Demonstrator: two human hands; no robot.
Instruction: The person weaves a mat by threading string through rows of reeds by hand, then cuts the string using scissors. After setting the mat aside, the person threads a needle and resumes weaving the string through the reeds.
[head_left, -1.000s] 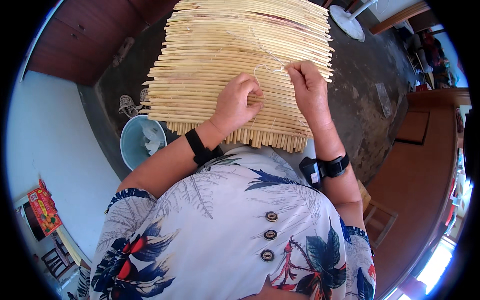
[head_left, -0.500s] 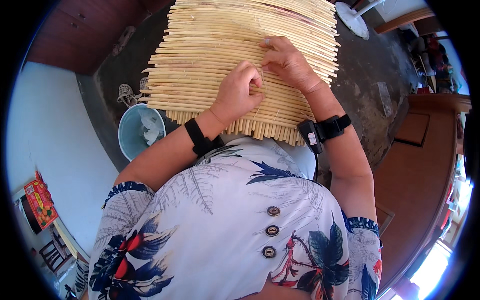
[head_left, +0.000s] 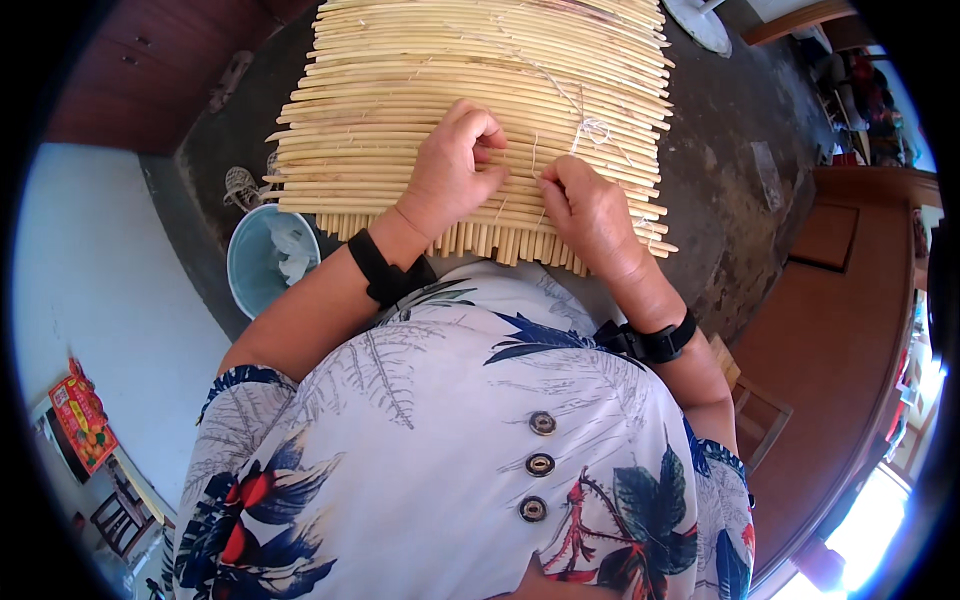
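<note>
A mat of many pale yellow round sticks [head_left: 450, 50], laid in rows over a crosswise layer, lies in front of me, with thin white thread [head_left: 594, 130] loose on its right part. My left hand [head_left: 450, 170] rests over the mat's middle with fingers curled into a pinch; what it holds, if anything, is too small to make out. My right hand [head_left: 590, 215] is just right of it and lower, thumb and forefinger pinched on the white thread, which runs up from the fingertips. Black straps circle both my forearms.
A light blue bucket [head_left: 255, 275] with white plastic inside stands left of the mat, beside patterned shoes [head_left: 242, 188]. A dark red cabinet [head_left: 140, 70] is at upper left, a white round stand base [head_left: 700, 25] at upper right, a wooden panel [head_left: 830, 300] along the right.
My right hand went up the mat, then came back down toward me, now lower than my left hand. My left hand has shifted slightly up and left; the mat appears a little shifted left.
</note>
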